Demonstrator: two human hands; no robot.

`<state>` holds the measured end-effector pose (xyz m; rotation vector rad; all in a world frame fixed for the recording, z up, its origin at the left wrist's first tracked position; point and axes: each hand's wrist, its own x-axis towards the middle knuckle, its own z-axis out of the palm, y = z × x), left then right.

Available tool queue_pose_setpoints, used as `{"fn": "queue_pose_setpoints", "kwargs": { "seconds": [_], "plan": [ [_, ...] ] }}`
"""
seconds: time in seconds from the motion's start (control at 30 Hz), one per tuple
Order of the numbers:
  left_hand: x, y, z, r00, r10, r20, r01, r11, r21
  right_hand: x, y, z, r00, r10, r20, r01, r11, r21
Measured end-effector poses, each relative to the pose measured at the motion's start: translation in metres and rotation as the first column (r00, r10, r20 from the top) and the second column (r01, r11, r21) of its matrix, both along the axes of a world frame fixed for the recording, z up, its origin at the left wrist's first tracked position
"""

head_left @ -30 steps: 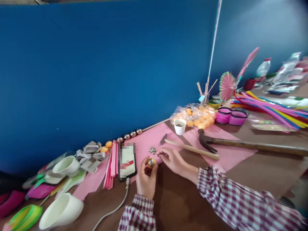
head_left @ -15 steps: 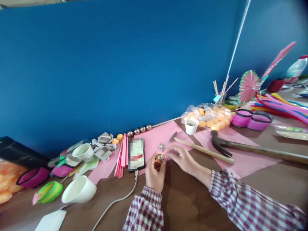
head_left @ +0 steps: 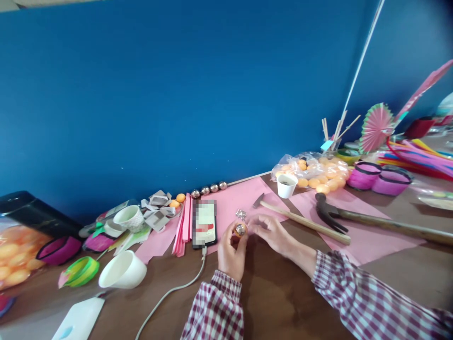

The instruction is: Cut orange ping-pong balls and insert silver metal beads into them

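My left hand (head_left: 231,252) grips a small orange ball (head_left: 240,230) between thumb and fingers. Shiny silver studs, which look like thumbtacks, cover much of its upper side. Close to the ball's right side is my right hand (head_left: 271,232), fingers pinched together. Whatever is between those fingertips is too small to make out, and I cannot tell if they touch the ball. Just beyond the ball, a little heap of silver thumbtacks (head_left: 241,214) lies on a pink sheet (head_left: 244,192). Against the wall stands a row of several silver-covered balls (head_left: 214,188).
A phone (head_left: 205,224) with a charging cable lies left of my hands. To the right are a small hammer (head_left: 304,219), a claw hammer (head_left: 368,218), a white cup (head_left: 286,185) and a bag of orange balls (head_left: 329,174). White pots (head_left: 123,270) stand at left.
The view has shifted slightly, moving the table things a little rightward. My right fingertips have come nearer the ball, which stays in my left hand.
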<state>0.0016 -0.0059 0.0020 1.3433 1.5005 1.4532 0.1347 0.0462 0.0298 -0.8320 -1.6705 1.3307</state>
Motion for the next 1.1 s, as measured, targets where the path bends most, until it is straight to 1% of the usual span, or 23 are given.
{"fn": "queue_pose_setpoints", "kwargs": {
  "seconds": [0.2, 0.4, 0.6, 0.7, 0.83, 1.1],
  "plan": [
    [0.0003, 0.0004, 0.0003, 1.0, -0.002, 0.026, 0.002, 1.0, -0.005, 0.0, 0.0002, -0.0013, 1.0, 0.016, 0.023, -0.015, 1.0, -0.009],
    [-0.0011, 0.0011, -0.0019, 0.999, -0.011, 0.03, 0.011, 1.0, -0.004, 0.0002, -0.0014, 0.0017, 0.998, 0.014, 0.06, -0.013, 1.0, -0.008],
    [-0.0009, 0.0017, -0.0027, 0.997, -0.023, 0.077, 0.022, 1.0, 0.021, -0.0002, -0.0005, 0.002, 0.997, 0.056, 0.061, -0.055, 0.998, -0.01],
    [-0.0005, 0.0014, -0.0023, 0.997, -0.03, 0.065, 0.029, 0.999, 0.016, -0.0001, -0.0005, 0.0023, 0.997, 0.065, 0.049, -0.065, 0.998, -0.012],
    [-0.0004, 0.0013, -0.0024, 0.998, -0.04, 0.045, 0.04, 0.999, 0.017, 0.0005, -0.0003, 0.0015, 0.995, 0.06, 0.082, -0.059, 0.998, -0.017],
    [0.0007, 0.0005, 0.0007, 0.996, -0.048, 0.07, 0.046, 0.999, 0.021, 0.0001, -0.0022, 0.0051, 0.995, 0.075, 0.071, -0.074, 0.997, -0.017]
  ]
}}
